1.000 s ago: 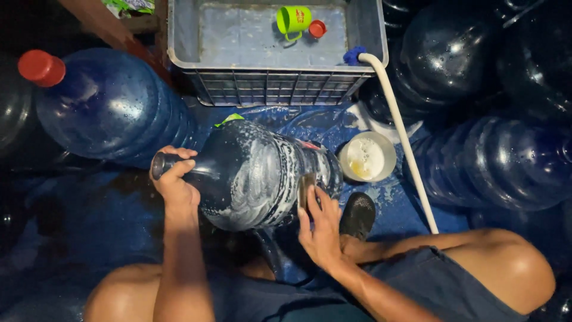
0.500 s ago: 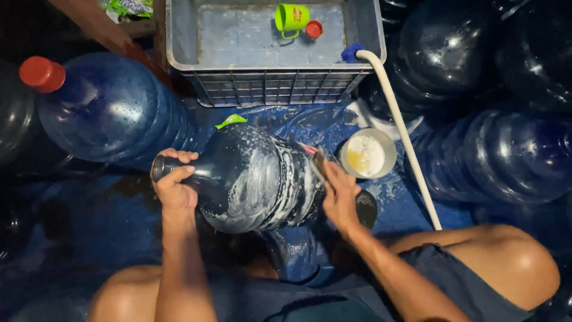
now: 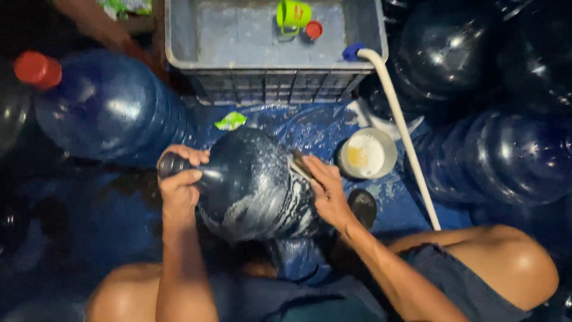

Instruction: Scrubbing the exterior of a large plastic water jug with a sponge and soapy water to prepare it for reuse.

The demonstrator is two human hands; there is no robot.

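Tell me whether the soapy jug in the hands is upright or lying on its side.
On its side: the soapy jug lies horizontal, left hand round its neck, right hand on its body.

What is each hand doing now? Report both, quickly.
Left hand: closed around the neck of the soapy jug.
Right hand: pressing a scrubber against the jug.

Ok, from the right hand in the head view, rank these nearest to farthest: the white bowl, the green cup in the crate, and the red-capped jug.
Measured from the right hand on the soapy bottle:
1. White bowl, just up and right of the hand on the blue floor.
2. Green cup, at the top, inside the grey crate.
3. Red-capped jug, far left, lying on its side.
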